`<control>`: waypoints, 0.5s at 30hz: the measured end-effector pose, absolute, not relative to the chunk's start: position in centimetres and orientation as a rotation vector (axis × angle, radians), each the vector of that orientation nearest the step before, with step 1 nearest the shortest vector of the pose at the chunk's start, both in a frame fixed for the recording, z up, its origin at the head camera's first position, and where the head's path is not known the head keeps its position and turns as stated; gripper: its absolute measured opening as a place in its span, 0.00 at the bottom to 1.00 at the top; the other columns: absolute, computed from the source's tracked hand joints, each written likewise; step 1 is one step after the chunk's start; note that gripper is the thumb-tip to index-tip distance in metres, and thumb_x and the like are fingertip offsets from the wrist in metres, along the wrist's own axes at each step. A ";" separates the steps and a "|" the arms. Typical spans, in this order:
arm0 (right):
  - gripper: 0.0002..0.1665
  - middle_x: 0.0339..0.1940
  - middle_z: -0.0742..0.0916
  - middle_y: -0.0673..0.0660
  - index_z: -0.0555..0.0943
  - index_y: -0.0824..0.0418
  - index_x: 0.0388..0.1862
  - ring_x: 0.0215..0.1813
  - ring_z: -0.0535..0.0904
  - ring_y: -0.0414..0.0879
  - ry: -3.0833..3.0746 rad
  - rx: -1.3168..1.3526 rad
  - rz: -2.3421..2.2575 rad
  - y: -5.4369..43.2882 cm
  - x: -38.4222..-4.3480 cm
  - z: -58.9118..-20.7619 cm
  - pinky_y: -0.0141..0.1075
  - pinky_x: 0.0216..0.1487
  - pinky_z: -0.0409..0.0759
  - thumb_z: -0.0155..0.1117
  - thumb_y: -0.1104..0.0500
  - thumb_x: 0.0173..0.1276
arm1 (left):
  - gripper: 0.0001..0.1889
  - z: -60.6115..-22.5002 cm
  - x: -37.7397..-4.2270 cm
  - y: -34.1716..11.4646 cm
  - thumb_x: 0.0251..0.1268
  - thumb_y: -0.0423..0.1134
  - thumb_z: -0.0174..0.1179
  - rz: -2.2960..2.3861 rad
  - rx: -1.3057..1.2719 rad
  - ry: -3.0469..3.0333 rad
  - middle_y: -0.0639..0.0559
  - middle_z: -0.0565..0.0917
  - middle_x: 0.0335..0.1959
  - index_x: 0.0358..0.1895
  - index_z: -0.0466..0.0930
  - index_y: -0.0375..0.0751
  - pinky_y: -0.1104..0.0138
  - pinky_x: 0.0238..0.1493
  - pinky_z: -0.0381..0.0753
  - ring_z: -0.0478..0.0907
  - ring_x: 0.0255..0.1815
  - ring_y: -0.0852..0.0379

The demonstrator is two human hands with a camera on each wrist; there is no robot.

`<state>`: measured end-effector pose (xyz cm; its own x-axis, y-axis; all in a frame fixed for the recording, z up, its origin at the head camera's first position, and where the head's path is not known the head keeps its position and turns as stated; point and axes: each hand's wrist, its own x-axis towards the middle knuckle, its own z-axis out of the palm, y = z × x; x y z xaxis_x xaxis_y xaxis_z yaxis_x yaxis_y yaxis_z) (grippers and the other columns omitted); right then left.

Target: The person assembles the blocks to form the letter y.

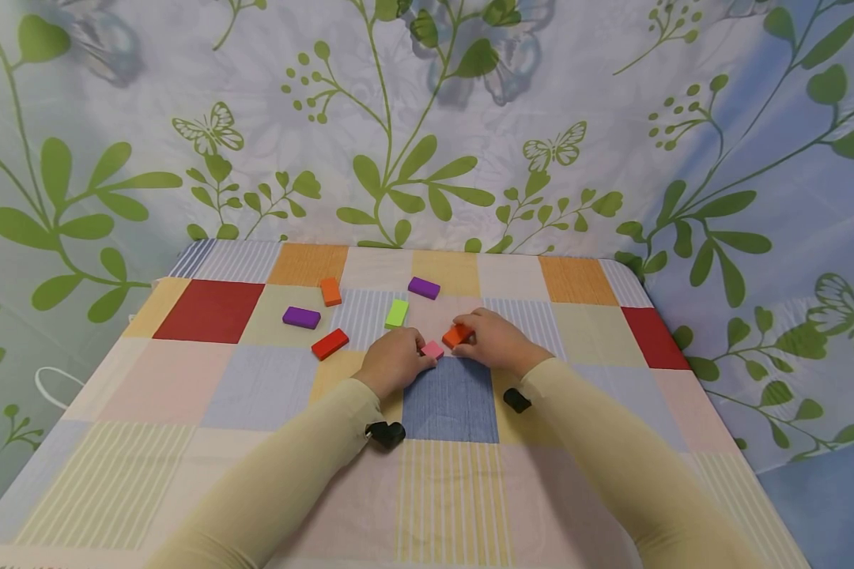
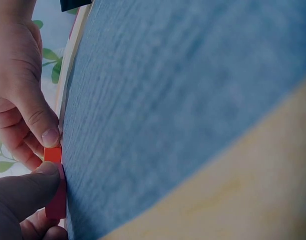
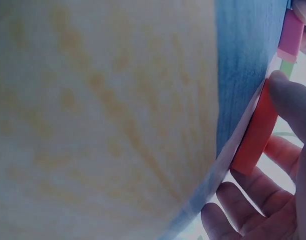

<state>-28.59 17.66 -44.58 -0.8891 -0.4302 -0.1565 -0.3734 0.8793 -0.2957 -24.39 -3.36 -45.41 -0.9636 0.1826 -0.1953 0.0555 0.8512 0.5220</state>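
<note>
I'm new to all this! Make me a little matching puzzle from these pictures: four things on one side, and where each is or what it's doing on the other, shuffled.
Things:
1. Pink block
2. Lime-green block
3. Red block
4. Right hand

Places and states:
A. Loose on the patchwork cloth, just beyond the left hand
B. Holding an orange block
C. Pinched by the left hand
D. Loose on the cloth, left of the left hand

Pairs: 1-C, 2-A, 3-D, 4-B
</note>
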 end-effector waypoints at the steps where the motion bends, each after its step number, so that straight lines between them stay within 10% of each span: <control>1: 0.38 0.64 0.82 0.63 0.75 0.60 0.75 0.61 0.79 0.55 2.830 -0.605 -0.386 17.7 -28.7 -44.7 0.49 0.72 0.78 0.74 0.46 0.71 | 0.19 -45.4 -24.4 -3.4 0.68 0.52 0.72 0.776 0.185 2.790 0.51 0.87 0.41 0.50 0.87 0.42 0.63 0.42 0.81 0.80 0.37 0.52; 15: 0.38 0.67 0.84 0.63 0.74 0.65 0.76 0.62 0.80 0.56 2.817 -0.573 -0.478 18.1 -28.9 -44.8 0.51 0.73 0.76 0.72 0.52 0.73 | 0.18 -45.3 -24.4 -3.3 0.67 0.52 0.72 0.796 0.174 2.775 0.51 0.86 0.41 0.50 0.87 0.42 0.63 0.42 0.81 0.80 0.36 0.52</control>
<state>-28.94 18.12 -44.79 -0.8978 -0.4125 -0.1545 -0.3384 0.8705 -0.3574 -24.45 -3.35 -45.34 -0.9619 0.1818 -0.2040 0.0460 0.8436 0.5351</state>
